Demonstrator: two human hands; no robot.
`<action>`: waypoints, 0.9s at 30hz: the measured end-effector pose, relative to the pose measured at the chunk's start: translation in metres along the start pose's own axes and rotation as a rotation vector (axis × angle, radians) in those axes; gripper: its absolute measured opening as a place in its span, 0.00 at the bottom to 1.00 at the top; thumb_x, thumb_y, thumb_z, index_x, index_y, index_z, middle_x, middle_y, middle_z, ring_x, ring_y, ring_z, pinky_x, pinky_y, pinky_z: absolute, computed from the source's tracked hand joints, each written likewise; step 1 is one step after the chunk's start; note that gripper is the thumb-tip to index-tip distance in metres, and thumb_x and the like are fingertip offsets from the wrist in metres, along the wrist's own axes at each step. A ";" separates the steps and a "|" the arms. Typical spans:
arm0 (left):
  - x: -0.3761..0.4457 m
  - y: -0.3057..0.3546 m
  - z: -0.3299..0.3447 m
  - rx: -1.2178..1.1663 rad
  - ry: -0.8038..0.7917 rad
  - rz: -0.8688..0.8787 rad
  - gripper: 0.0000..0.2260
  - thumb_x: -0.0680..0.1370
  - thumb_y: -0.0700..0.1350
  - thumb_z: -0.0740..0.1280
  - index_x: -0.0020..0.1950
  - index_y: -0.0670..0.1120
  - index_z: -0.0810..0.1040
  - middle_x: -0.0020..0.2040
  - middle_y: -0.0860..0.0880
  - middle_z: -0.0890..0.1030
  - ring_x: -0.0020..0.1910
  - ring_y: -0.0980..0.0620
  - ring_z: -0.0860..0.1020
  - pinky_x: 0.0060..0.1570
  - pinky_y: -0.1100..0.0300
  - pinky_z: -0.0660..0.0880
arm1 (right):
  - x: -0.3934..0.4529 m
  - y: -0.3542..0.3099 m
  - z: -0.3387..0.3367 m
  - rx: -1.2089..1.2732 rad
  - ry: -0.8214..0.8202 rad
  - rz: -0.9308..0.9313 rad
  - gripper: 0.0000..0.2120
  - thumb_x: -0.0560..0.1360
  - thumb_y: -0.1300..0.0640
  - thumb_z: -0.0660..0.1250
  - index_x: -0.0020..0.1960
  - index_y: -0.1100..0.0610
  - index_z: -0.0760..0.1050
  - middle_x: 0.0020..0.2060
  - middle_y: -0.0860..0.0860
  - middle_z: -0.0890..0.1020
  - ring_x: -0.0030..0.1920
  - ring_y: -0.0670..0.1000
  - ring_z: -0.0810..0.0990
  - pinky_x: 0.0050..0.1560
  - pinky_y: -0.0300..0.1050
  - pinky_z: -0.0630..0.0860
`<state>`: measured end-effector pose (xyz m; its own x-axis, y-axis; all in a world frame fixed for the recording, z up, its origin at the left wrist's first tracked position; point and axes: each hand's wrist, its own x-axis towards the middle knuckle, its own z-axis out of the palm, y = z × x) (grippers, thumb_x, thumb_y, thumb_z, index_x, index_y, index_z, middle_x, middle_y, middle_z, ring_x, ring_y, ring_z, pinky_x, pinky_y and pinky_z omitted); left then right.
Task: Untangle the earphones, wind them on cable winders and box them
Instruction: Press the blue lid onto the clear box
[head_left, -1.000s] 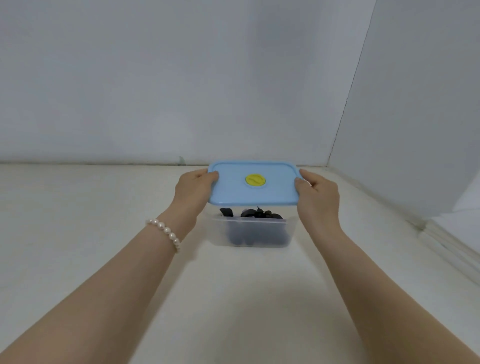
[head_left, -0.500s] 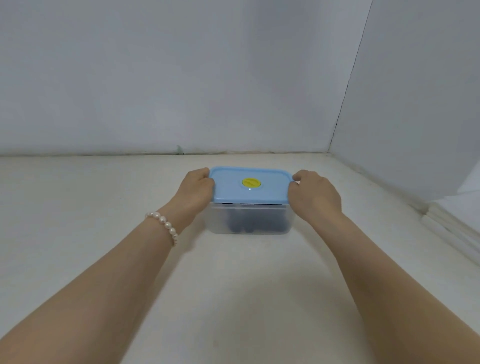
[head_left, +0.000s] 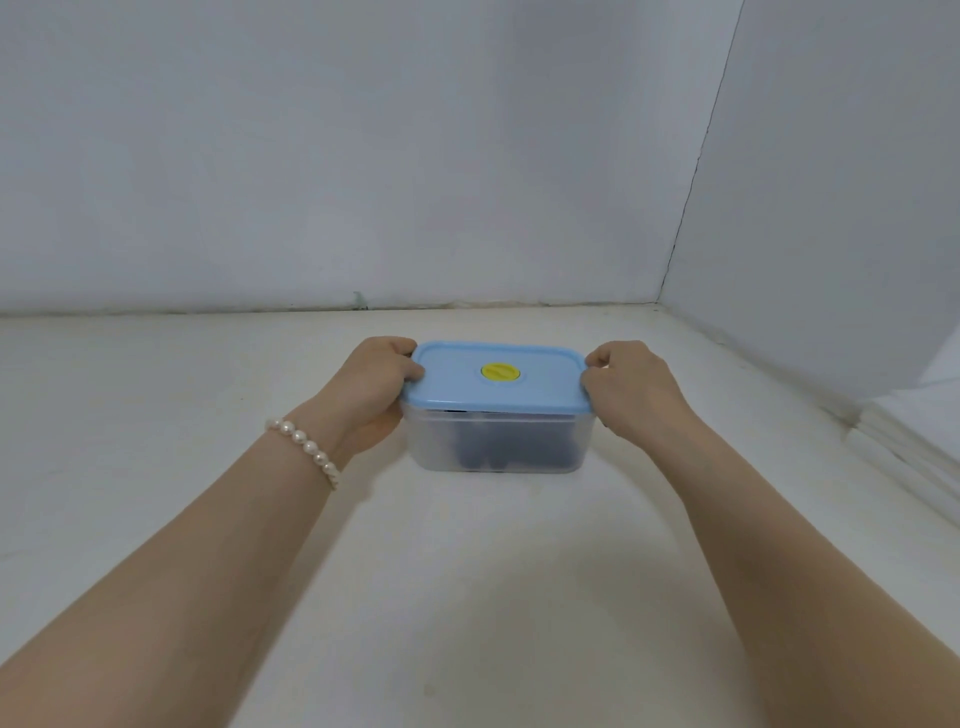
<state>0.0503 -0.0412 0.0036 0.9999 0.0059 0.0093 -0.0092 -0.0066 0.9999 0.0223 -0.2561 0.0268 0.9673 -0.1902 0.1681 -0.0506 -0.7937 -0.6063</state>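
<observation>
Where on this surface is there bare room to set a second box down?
Bare patches lie between the forearms in front of the box, left of the left hand, and behind the lid toward the wall. Crowded only at the box ends, where the right hand also grips.

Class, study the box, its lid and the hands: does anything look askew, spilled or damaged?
Nothing stands out. The blue lid sits level on the clear box, gripped at its ends by the left hand and right hand.

Surface: your white table (head_left: 467, 597) — runs back to the walls, corner at far right | On it: one clear box (head_left: 498, 447) with blue lid (head_left: 493, 382) — toward the far edge, dark contents inside.
</observation>
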 end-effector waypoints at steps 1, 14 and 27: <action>0.000 0.001 0.000 -0.024 0.007 -0.009 0.10 0.70 0.28 0.59 0.46 0.41 0.70 0.44 0.43 0.68 0.40 0.45 0.68 0.37 0.58 0.65 | 0.001 0.001 0.000 0.011 -0.010 0.001 0.16 0.72 0.66 0.57 0.58 0.68 0.74 0.46 0.61 0.79 0.39 0.58 0.74 0.41 0.47 0.71; 0.005 0.004 0.000 -0.025 0.029 -0.023 0.18 0.74 0.25 0.61 0.65 0.31 0.68 0.59 0.38 0.75 0.52 0.45 0.75 0.52 0.58 0.72 | 0.001 0.008 -0.014 0.048 -0.207 -0.033 0.20 0.77 0.59 0.62 0.64 0.70 0.67 0.35 0.57 0.71 0.31 0.52 0.68 0.38 0.44 0.64; 0.002 0.010 -0.009 0.452 -0.185 0.087 0.12 0.76 0.33 0.65 0.58 0.39 0.74 0.51 0.45 0.72 0.50 0.48 0.71 0.55 0.55 0.69 | 0.006 0.000 -0.009 -0.376 -0.207 -0.100 0.13 0.79 0.55 0.58 0.37 0.57 0.64 0.34 0.51 0.70 0.39 0.55 0.72 0.31 0.43 0.63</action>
<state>0.0519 -0.0324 0.0141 0.9803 -0.1911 0.0501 -0.1298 -0.4321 0.8924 0.0264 -0.2626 0.0343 0.9995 -0.0124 0.0289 -0.0044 -0.9647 -0.2634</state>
